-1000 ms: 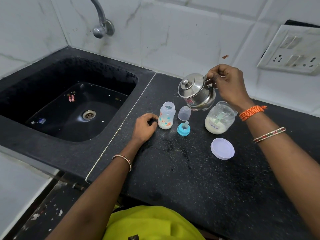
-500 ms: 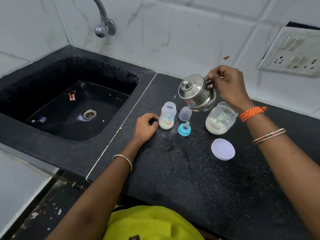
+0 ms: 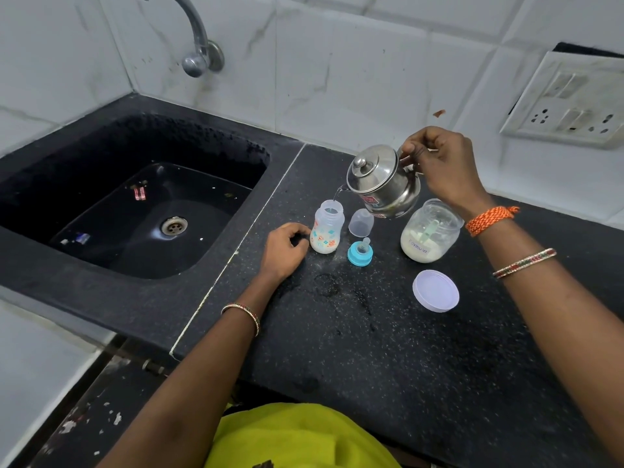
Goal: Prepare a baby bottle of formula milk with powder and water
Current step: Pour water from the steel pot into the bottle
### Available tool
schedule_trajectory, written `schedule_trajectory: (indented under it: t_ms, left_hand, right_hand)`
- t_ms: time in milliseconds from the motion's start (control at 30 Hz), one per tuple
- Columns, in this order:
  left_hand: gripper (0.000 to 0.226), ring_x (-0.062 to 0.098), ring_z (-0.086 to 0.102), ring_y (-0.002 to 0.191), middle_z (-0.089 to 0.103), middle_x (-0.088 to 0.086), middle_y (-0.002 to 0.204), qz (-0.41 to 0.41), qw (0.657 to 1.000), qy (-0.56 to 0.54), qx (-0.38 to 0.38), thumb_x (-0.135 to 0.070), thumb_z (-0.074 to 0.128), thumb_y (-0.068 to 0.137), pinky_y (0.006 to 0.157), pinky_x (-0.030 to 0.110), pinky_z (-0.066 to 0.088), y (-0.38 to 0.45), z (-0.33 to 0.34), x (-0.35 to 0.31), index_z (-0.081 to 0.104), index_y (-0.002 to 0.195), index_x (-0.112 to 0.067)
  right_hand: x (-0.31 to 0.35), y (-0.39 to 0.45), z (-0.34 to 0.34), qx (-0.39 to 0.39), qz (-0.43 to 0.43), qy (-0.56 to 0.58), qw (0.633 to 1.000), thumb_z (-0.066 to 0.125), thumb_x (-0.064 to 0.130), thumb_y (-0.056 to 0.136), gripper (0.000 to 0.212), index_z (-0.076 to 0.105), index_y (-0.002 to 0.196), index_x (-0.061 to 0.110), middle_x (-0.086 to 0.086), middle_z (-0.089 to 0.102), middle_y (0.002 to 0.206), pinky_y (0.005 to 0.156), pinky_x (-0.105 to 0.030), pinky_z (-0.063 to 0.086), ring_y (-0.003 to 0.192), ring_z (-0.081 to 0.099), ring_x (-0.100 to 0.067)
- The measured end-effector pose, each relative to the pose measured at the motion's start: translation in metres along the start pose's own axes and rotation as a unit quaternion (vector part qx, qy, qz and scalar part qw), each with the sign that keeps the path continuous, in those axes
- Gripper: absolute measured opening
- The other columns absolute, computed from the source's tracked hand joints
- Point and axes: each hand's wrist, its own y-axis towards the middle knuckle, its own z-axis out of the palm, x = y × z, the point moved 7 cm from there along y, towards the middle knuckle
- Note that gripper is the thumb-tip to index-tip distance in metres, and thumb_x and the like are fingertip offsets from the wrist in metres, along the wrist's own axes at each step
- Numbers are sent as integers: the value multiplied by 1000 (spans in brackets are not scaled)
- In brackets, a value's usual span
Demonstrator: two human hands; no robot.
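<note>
A black sink point(image 3: 101, 184) lay at the left. The left hand point(image 3: 285, 246) rested loosely curled, its fingers touching the open baby bottle point(image 3: 327, 231) on the counter point(image 3: 371, 349). The right hand point(image 3: 439, 167) gripped a tilted steel kettle point(image 3: 383, 180), water streaming into the bottle. A formula jar point(image 3: 430, 231) stood uncovered further right.

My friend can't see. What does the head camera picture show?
A right hand tips a steel kettle, pouring water into an open baby bottle that the left hand steadies on a black counter. Beside it are a blue teat, a clear cap, an open formula jar and its lid.
</note>
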Motion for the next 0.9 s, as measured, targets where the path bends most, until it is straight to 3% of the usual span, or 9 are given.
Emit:
schedule_trajectory:
  t_ms: [467,633,900]
  left_hand:
    - [23,16,61,90,67,4,98,8,1000,6,-1,1,55,78,83,24,47,-1,-1,-3,69,93,-8]
    - [22,18,62,89,67,4,96,13,1000,1,-6,1,55,77,84,28,50,-2,-1,-3,70,91,-8]
    - [22,18,62,89,68,4,97,11,1000,-1,-5,0,55,77,84,29,51,-2,-1,-2,70,92,-9]
  right_hand:
    - [1,-4,0,-1,4,-1,1000,59,38,85,15,68,83,26,6,71,80,78,-51,56,78,72,-20]
    - [2,-3,-2,-6,2,-11,1000,59,33,87,13,68,85,24,7,70,80,78,-51,56,78,72,-19]
    - [4,-4,-5,-6,4,-15,1000,55,47,80,24,68,83,27,9,70,81,77,-52,56,78,71,-19]
